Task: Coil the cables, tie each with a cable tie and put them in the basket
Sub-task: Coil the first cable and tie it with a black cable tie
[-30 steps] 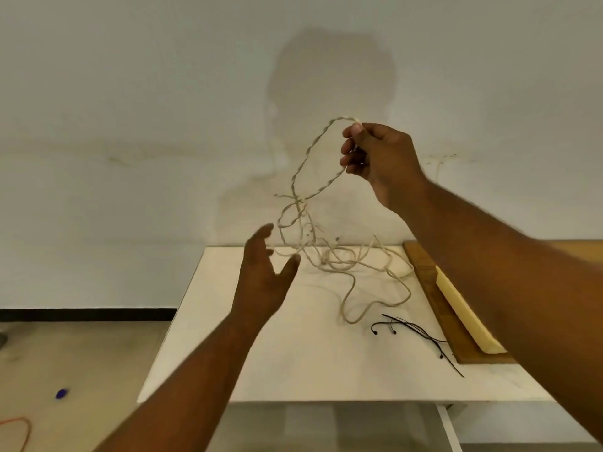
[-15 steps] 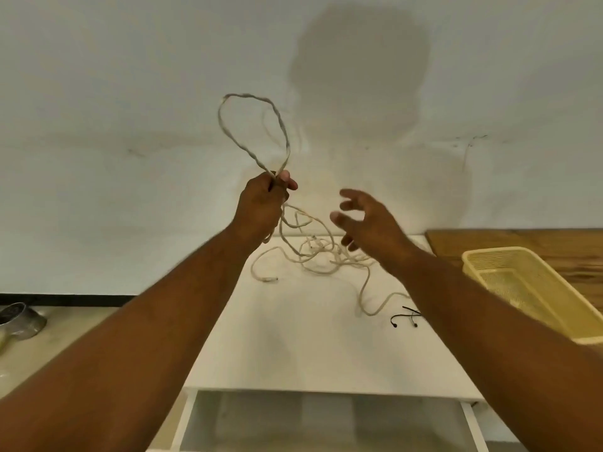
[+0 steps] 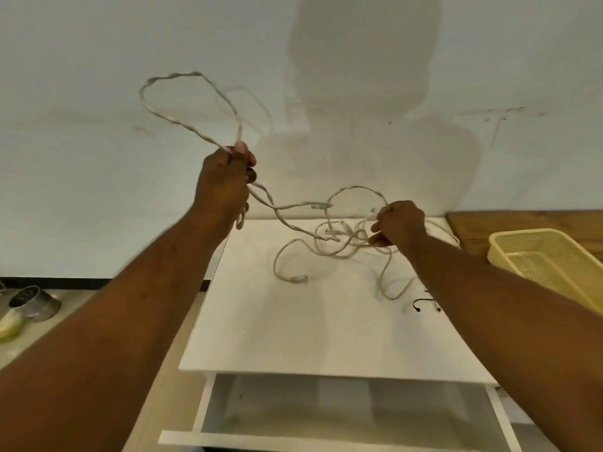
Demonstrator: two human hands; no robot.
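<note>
One pale, kinked cable (image 3: pixel 295 278) runs between both hands above the white table (image 3: pixel 293 337). The left hand (image 3: pixel 225 181) grips it in curled fingers, with a loop standing above the fist. The right hand (image 3: pixel 399 223) pinches the tangle lower down. Slack loops and a plug end lie on the tabletop, left of the yellow basket (image 3: pixel 522 233).

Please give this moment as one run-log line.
left grip: holds raised loop of pale twisted cable | right grip: holds tangled slack | yellow plastic basket: far right

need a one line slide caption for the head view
Left hand holds a raised loop of white cable while the right hand grips the tangle over the table.
</note>
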